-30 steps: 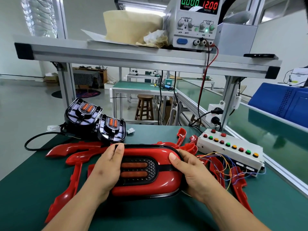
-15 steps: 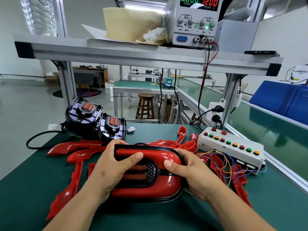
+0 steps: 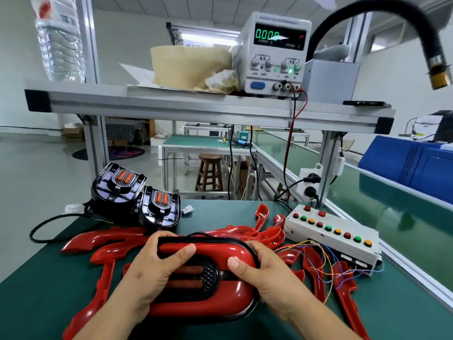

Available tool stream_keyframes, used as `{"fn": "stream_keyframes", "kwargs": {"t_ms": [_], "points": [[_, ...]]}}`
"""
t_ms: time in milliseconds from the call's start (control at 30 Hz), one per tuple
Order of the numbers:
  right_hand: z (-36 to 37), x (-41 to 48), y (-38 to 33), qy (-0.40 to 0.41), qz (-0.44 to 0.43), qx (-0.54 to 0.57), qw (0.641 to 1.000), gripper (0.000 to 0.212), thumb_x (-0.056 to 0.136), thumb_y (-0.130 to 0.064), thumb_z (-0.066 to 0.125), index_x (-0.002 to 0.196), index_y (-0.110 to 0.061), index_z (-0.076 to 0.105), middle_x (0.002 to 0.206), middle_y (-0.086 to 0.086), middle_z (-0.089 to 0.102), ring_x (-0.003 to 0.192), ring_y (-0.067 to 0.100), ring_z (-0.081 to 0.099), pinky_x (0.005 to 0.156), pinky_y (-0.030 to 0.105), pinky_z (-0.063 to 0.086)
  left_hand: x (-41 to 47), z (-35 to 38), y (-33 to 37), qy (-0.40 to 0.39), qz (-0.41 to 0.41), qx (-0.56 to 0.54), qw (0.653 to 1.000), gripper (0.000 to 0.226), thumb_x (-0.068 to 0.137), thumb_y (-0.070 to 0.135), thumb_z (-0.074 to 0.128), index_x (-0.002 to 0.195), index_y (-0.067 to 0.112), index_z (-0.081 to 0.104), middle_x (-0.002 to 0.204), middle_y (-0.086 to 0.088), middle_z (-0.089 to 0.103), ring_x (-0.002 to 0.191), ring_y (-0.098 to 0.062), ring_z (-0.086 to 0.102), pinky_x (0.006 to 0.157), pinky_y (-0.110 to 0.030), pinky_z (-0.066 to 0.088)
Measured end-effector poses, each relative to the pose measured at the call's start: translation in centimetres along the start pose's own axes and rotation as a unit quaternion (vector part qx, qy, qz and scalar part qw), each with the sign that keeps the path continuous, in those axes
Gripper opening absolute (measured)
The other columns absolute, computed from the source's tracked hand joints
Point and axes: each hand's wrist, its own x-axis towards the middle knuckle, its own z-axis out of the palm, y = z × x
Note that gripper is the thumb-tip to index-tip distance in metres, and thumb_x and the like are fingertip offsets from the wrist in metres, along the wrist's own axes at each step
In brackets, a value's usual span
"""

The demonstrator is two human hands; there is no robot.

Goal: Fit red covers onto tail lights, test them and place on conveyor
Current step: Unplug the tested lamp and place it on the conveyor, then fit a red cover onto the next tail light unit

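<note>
Tail light with its red cover lies crosswise between the palms, long axis running thumb to thumb; left hand clasps one end, right hand the other; fingers curled behind, thumbs pressing on top; both equally near.

Power supply on the shelf; beige roll left of it, black hose right, wooden stool below

A red-covered tail light sits crosswise near centre, dark oval lens facing up. Two bare black tail lights stand tilted far left; loose red covers sprawl around.
</note>
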Motion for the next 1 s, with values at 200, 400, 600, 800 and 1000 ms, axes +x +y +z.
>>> {"fn": "stream_keyframes", "kwargs": {"t_ms": [200, 400, 600, 800, 1000], "points": [[-2.7, -0.5, -3.2, 0.067, -0.043, -0.157, 0.984, 0.064, 0.064, -0.081, 0.058, 0.097, -0.028, 0.072, 0.097, -0.007, 0.074, 0.094, 0.006, 0.068, 0.083, 0.017, 0.05, -0.4, -0.5, 0.6, 0.037, -0.006, 0.143, 0.989, 0.012, 0.091, 0.037, 0.062, 0.082, 0.034, 0.07, 0.085, -0.002, 0.074, 0.085, -0.016, 0.071, 0.068, -0.025, 0.056], [-7.5, -0.1, -3.6, 0.201, -0.066, -0.301, 0.93, 0.015, 0.093, -0.025, 0.062, 0.081, -0.023, 0.071, 0.077, -0.004, 0.067, 0.077, 0.012, 0.063, 0.078, 0.029, 0.052, -1.1, -2.2, 2.0, -0.009, 0.002, 0.407, 0.913, 0.011, 0.094, 0.048, 0.053, 0.099, 0.042, 0.06, 0.108, 0.017, 0.059, 0.103, -0.003, 0.054, 0.093, -0.026, 0.033], [-6.3, 1.8, 0.0, 0.121, -0.052, -0.67, 0.73, 0.025, 0.093, -0.03, 0.051, 0.113, -0.032, 0.066, 0.123, -0.01, 0.056, 0.125, 0.019, 0.037, 0.111, 0.047, 0.018, -0.2, -1.4, 3.0, -0.001, -0.009, 0.48, 0.877, 0.017, 0.084, 0.048, 0.069, 0.085, 0.032, 0.072, 0.096, 0.009, 0.069, 0.095, -0.004, 0.059, 0.084, -0.029, 0.039], [-5.8, 3.0, 1.1, 0.174, -0.028, -0.674, 0.717, 0.02, 0.091, -0.027, 0.054, 0.106, -0.027, 0.067, 0.115, -0.005, 0.06, 0.122, 0.02, 0.04, 0.105, 0.047, 0.0, 1.0, 0.5, 5.0, -0.002, 0.04, 0.603, 0.797, 0.014, 0.084, 0.052, 0.067, 0.081, 0.039, 0.065, 0.089, 0.016, 0.068, 0.091, -0.002, 0.062, 0.083, -0.025, 0.047], [-5.8, 3.1, 0.8, 0.193, -0.079, -0.645, 0.735, 0.024, 0.096, -0.042, 0.047, 0.104, -0.032, 0.068, 0.106, -0.014, 0.059, 0.11, 0.013, 0.045, 0.103, 0.044, 0.006, 6.8, 7.1, 4.6, -0.097, 0.1, 0.709, 0.691, 0.014, 0.091, 0.037, 0.065, 0.096, 0.029, 0.075, 0.1, 0.009, 0.072, 0.101, -0.013, 0.064, 0.087, -0.024, 0.047]]}}
